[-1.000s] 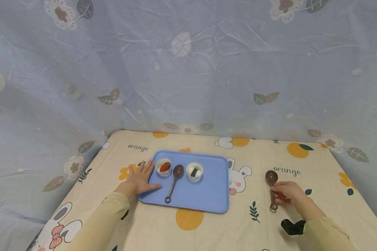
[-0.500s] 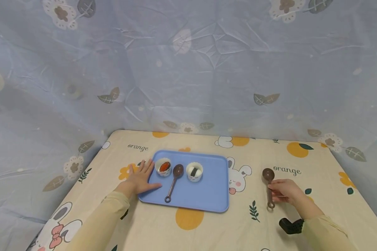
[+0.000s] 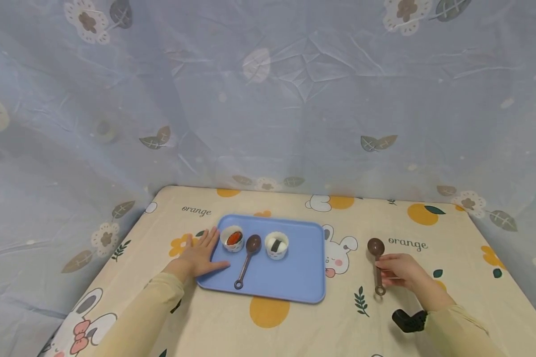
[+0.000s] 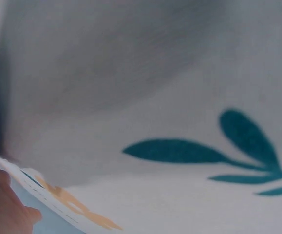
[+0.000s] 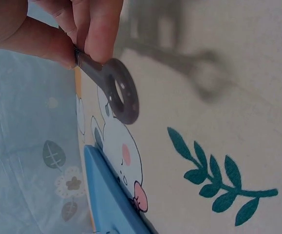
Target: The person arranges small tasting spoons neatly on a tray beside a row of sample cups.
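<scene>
In the head view my right hand (image 3: 402, 272) pinches the handle of a brown spoon (image 3: 378, 272), to the right of a blue tray (image 3: 301, 277). The right wrist view shows the ring end of its handle (image 5: 123, 92) above the cloth, with a shadow beside it. My left hand (image 3: 199, 258) lies with fingers spread at the tray's left edge, thumb over the rim. On the tray rest a second brown spoon (image 3: 249, 260), a white cup (image 3: 228, 243) with an orange-topped piece, and another white cup (image 3: 276, 252) with a white piece banded in black.
A patterned cream tablecloth (image 3: 223, 322) covers the table. Light blue patterned fabric (image 3: 268, 124) hangs behind it and along the sides. A black device (image 3: 408, 321) sits at the right wrist.
My right hand has moved a little to the left with the spoon, toward the tray. The left hand, the tray and the things on it stay where they were.
</scene>
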Available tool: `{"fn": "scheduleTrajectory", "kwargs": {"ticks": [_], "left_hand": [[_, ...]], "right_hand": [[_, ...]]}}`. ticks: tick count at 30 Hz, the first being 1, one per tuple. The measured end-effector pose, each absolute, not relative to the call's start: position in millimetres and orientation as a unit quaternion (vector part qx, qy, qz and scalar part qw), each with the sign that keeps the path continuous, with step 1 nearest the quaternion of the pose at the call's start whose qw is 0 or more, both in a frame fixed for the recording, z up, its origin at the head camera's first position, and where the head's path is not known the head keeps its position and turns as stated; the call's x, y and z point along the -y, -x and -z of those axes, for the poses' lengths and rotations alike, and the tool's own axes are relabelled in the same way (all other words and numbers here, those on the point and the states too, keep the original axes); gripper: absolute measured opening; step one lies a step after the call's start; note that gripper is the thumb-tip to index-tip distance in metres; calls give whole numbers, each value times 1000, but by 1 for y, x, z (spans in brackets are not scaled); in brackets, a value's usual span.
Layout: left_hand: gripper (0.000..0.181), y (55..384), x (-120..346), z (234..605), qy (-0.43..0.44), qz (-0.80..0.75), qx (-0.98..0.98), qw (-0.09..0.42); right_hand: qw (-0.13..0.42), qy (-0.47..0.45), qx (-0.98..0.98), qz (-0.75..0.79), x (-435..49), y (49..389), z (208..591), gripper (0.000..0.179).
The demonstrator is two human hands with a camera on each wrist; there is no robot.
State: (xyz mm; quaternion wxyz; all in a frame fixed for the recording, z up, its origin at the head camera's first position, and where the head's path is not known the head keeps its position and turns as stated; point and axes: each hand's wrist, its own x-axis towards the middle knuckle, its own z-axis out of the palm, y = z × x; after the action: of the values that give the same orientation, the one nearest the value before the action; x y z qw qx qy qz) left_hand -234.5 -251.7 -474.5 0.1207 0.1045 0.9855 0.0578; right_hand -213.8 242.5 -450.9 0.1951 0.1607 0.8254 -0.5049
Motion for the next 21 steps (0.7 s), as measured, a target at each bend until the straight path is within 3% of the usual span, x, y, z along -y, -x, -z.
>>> {"fn": "scheduleTrajectory", "kwargs": {"ticks": [21], "left_hand": [[104,239,257,480,-111,-55,-986,115]], "right_hand": [[204,-136,-817,522,-224,216,438,40]]}}
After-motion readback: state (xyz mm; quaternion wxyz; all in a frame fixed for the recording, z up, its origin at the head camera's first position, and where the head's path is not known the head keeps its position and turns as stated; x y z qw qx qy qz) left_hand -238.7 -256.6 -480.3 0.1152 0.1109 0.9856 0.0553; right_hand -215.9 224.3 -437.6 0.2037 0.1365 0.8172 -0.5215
